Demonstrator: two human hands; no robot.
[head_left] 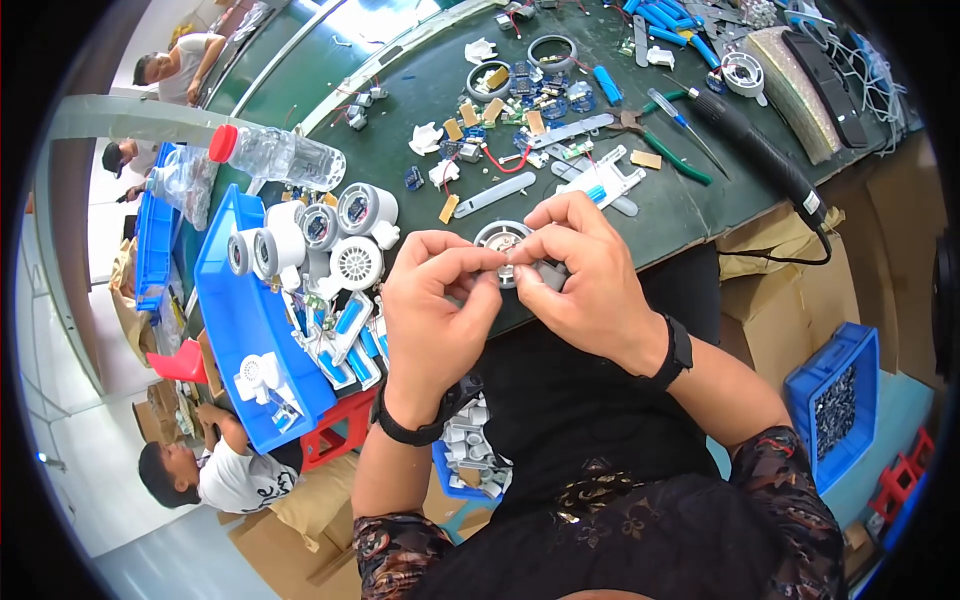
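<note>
Just over the table's near edge is a small round grey-and-white fan housing (487, 238), open side up with metal parts inside. My left hand (437, 305) is closed at its left, index finger and thumb reaching over it. From the other side comes my right hand (592, 285), its thumb and fingers closed round the housing and its grey stem. Both sets of fingertips meet above the middle of the housing. Whatever small part sits between them is too covered to make out. Beyond my knuckles lie a grey flat strip (494, 195) and a white handle shell (612, 180) with a blue cell.
A blue bin (245, 345) stands left, beside white fan heads (366, 208) and a clear bottle (285, 157). Circuit boards and rings (551, 54) litter the green table (420, 90). Pliers (675, 150), a screwdriver (690, 128) and a corded black tool (755, 150) lie right. Other people sit left.
</note>
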